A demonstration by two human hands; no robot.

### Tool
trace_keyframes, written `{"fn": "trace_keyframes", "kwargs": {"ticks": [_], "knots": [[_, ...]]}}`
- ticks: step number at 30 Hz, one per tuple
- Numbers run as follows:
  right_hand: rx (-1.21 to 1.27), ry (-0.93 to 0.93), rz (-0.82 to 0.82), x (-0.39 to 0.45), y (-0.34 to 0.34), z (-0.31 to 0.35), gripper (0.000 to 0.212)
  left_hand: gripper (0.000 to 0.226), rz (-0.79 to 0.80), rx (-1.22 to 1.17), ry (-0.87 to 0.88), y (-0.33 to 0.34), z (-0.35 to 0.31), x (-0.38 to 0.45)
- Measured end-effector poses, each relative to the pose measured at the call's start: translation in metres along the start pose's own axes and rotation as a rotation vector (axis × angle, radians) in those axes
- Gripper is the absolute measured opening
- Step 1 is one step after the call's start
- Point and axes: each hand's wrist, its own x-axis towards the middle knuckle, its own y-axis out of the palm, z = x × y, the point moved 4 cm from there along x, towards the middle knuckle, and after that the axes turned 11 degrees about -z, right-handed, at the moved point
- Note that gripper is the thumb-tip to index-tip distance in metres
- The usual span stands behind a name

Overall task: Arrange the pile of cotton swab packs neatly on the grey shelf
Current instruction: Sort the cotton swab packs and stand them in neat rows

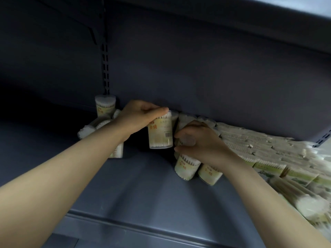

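Cotton swab packs lie heaped along the right side of the grey shelf, reaching back to its rear wall, with several round tubs loose at the pile's left edge. One upright swab tub stands near the back wall; the left hand grips it from above, thumb laid across the top rim and fingers curled behind it. Just to its right, the right hand curls its fingers round another tub in the pile; which one cannot be told through the blur. Two tipped tubs lean below that wrist. Each tub is a clear plastic cylinder showing white cotton tips and pale wooden sticks, wrapped with a cream label bearing orange characters. Another standing tub sits further left against the wall, beside toppled ones. Matte metal forms the shelf, with a slotted upright behind
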Motion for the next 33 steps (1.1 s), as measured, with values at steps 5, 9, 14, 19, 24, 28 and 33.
{"fn": "trace_keyframes", "kwargs": {"ticks": [5, 9, 14, 19, 24, 28, 33], "knots": [[0.012, 0.003, -0.093, 0.005, -0.006, -0.009, 0.018, 0.021, -0.038, 0.096, 0.075, -0.007, 0.005, 0.004], [-0.017, -0.043, -0.128, 0.008, -0.012, -0.015, 0.008, 0.038, -0.039, 0.183, 0.113, -0.006, 0.014, 0.007], [-0.037, 0.051, -0.202, 0.012, -0.011, -0.038, 0.019, 0.045, 0.043, 0.276, 0.208, 0.006, 0.021, 0.005], [-0.086, 0.107, -0.219, 0.013, -0.005, -0.046, 0.031, 0.049, 0.083, 0.331, 0.268, 0.017, 0.03, 0.002], [-0.125, 0.158, -0.182, 0.015, 0.003, -0.05, 0.037, 0.06, 0.094, 0.368, 0.341, 0.023, 0.034, -0.004], [-0.123, 0.183, -0.16, 0.018, 0.003, -0.051, 0.032, 0.042, 0.038, 0.456, 0.463, 0.022, 0.037, -0.007], [-0.138, 0.216, -0.139, 0.024, 0.004, -0.051, 0.024, 0.052, 0.04, 0.572, 0.631, 0.02, 0.04, -0.009]]}}
